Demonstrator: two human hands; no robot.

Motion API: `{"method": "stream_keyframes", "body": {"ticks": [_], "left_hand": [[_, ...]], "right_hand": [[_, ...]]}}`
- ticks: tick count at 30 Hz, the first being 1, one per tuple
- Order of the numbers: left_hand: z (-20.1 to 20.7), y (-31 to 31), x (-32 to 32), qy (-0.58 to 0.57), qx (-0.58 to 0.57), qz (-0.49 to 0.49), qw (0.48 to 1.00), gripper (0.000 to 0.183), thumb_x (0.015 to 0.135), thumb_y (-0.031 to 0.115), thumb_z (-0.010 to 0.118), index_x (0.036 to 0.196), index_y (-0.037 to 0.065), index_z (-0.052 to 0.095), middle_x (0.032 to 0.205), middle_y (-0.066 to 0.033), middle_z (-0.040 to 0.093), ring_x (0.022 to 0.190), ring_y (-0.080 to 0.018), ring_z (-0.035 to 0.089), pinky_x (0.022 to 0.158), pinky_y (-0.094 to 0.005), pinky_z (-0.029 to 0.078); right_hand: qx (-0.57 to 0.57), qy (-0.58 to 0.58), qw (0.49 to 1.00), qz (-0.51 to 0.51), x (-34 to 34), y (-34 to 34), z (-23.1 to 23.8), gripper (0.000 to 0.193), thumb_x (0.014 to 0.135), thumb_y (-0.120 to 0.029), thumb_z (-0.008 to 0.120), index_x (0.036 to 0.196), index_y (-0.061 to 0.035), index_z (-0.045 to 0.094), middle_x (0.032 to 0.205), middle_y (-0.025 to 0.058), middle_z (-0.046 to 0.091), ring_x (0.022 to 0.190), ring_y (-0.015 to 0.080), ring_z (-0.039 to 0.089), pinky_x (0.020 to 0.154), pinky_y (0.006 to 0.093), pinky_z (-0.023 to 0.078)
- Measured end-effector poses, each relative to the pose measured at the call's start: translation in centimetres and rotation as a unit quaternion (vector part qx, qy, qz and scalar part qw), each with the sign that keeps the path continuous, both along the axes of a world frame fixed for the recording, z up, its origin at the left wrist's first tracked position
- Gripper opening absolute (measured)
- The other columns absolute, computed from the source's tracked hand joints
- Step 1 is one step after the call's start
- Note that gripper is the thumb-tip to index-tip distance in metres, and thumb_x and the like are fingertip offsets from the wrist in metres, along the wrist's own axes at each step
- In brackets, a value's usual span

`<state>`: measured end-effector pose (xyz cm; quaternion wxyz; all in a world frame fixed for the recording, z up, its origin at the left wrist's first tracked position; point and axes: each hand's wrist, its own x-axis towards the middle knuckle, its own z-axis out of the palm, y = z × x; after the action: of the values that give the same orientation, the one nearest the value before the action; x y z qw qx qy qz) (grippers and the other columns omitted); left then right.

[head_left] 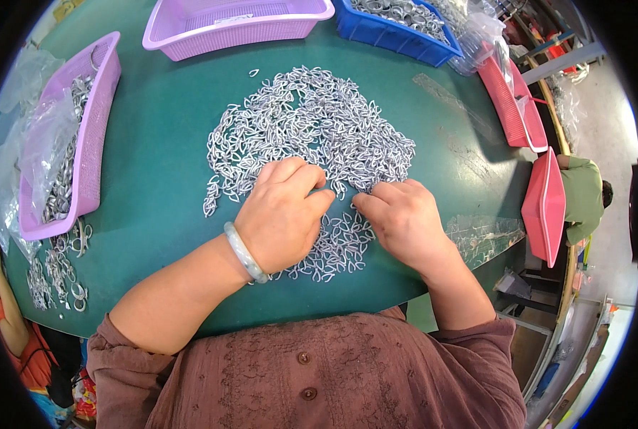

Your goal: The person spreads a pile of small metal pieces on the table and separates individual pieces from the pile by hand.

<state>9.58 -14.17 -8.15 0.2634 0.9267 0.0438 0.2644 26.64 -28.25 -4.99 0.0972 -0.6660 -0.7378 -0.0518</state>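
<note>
Silver loops (365, 143), seemingly unhandled, are piled centrally on the table (158, 157); a smaller, presumably finished batch (337, 247) is spread toward the near edge. On left hand (279, 214) and right hand (408, 225), fingers are curled narrow, contents indiscernible.

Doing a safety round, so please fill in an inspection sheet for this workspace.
Surface: smooth green table, scuffed at right.
Job's things: large heap of small, curved, silvery metal pieces; smaller group nearer the body.
Clutter: purple plastic baskets, pinkish-red plastic baskets, blue plastic crate, clear plastic bags.
Hands: left hand and right hand at the heap's near edge; grip unclear.
Cables: nothing seen.
Surroundings: person in green at right, person in orange at left.
</note>
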Motion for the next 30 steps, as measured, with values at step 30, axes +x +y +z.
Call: {"method": "stream_keyframes", "body": {"ticks": [30], "left_hand": [[0.0, -0.3, 0.2, -0.095, -0.202, -0.016, 0.975, 0.007, 0.078, 0.004, 0.071, 0.081, 0.006, 0.064, 0.083, -0.0062, 0.064, 0.079, -0.0223, 0.059, 0.075, -0.0338, 0.046]], "right_hand": [[-0.061, 0.663, 0.72, -0.195, -2.9, -0.1, 0.2, 0.01, 0.094, -0.008, 0.063, 0.097, 0.0001, 0.068, 0.078, -0.0062, 0.06, 0.067, 0.0005, 0.048, 0.058, 0.0183, 0.039]]}}
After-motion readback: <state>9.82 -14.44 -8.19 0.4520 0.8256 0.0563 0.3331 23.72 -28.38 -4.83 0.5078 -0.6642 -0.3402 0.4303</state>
